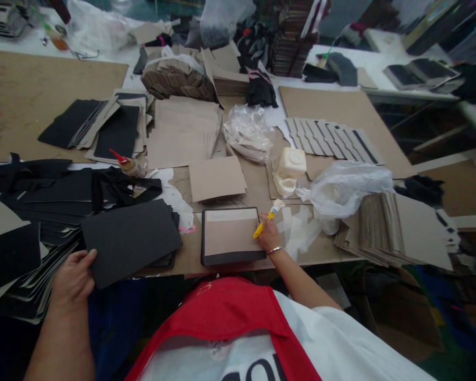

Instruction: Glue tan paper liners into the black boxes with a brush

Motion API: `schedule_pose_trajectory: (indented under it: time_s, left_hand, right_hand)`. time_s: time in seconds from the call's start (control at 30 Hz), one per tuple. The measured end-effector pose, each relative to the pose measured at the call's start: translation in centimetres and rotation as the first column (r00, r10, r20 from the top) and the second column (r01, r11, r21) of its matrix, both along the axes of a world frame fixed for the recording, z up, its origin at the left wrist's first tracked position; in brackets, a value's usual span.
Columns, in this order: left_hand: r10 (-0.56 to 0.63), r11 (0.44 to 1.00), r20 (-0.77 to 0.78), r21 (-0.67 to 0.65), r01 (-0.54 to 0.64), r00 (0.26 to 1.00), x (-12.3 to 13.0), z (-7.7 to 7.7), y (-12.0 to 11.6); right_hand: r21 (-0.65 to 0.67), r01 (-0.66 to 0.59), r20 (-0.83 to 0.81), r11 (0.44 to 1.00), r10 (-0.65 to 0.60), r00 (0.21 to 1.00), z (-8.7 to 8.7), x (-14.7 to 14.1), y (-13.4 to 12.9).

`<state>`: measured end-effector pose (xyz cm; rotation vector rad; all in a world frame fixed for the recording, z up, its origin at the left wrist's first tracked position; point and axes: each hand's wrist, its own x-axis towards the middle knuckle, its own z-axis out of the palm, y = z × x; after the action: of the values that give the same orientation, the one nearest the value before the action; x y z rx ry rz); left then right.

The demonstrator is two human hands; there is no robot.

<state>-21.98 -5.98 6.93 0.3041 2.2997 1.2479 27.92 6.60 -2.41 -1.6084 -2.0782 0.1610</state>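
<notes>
My left hand [74, 276] pinches the left edge of a black sheet [130, 238], thumb on top, and the sheet lies partly over a stack of black pieces. A yellow-handled brush [266, 220], with pale paste on its bristles, is in my closed right hand [268, 235]. That hand is at the right edge of a beige board with a black border [234, 235], which has a whitish strip along its far side. Beyond it lies a stack of beige cards [217, 179]. A cut-open plastic jug [290, 168] stands behind the brush.
Black sheets [59, 196] pile up on the left, next to a red-tipped glue bottle [127, 165]. At right are a clear plastic bag [347, 185] and a fanned stack of beige boards [381, 227]. Tall bundles of card [295, 37] stand at the back. The table's front edge runs near my apron.
</notes>
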Motion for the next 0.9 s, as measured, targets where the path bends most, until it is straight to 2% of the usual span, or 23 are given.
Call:
schedule_pose_trajectory:
  time_s: [0.1, 0.2, 0.27, 0.33, 0.4, 0.43, 0.5, 0.6, 0.67, 0.77, 0.9]
  left_hand:
    - [-0.072, 0.991, 0.090, 0.117, 0.061, 0.993, 2.1, 1.8, 0.5]
    - [-0.185, 0.966, 0.231, 0.219, 0.135, 0.955, 6.4, 2.0, 2.1]
    - [-0.231, 0.956, 0.326, 0.249, 0.153, 0.917, 10.5, 1.1, 3.4]
    - [-0.276, 0.940, 0.376, 0.297, 0.167, 0.885, 14.9, -0.4, 4.5]
    - [-0.333, 0.913, 0.368, 0.356, 0.199, 0.868, 18.9, -2.2, 5.1]
    - [-0.374, 0.896, 0.351, 0.376, 0.236, 0.858, 20.5, -3.0, 5.3]
    - [-0.446, 0.869, 0.297, 0.369, 0.330, 0.844, 22.8, -4.6, 5.3]
    - [-0.514, 0.845, 0.151, 0.258, 0.469, 0.844, 24.2, -5.9, 5.1]
    - [-0.548, 0.828, 0.015, 0.150, 0.540, 0.836, 24.3, -6.2, 5.1]
    - [-0.606, 0.789, -0.149, 0.013, 0.615, 0.781, 24.0, -6.4, 5.5]
    - [-0.669, 0.738, -0.223, -0.086, 0.669, 0.709, 23.6, -6.7, 5.9]
  right_hand:
    - [-0.039, -0.007, -0.176, 0.999, 0.000, 0.984, 2.2, -1.3, -0.8]
    - [-0.140, -0.068, -0.465, 0.988, -0.005, 0.885, 4.9, -3.8, -1.4]
    - [-0.230, -0.107, -0.659, 0.967, -0.074, 0.749, 6.4, -4.8, -1.6]
    - [-0.343, -0.103, -0.770, 0.934, -0.216, 0.600, 7.3, -4.6, -1.5]
    - [-0.456, -0.049, -0.774, 0.888, -0.369, 0.515, 7.3, -3.6, -1.2]
    - [-0.491, -0.013, -0.754, 0.871, -0.417, 0.508, 7.1, -2.8, -1.1]
    - [-0.477, 0.060, -0.700, 0.877, -0.421, 0.577, 6.1, -1.2, -0.9]
    - [-0.308, 0.118, -0.514, 0.944, -0.270, 0.814, 4.2, 0.6, -1.0]
    - [-0.222, 0.099, -0.323, 0.970, -0.169, 0.931, 3.1, 0.9, -1.2]
    - [-0.164, 0.045, -0.125, 0.985, -0.066, 0.990, 2.1, 0.8, -1.5]
    - [-0.142, 0.012, 0.042, 0.990, -0.006, 0.999, 2.0, 0.9, -1.5]
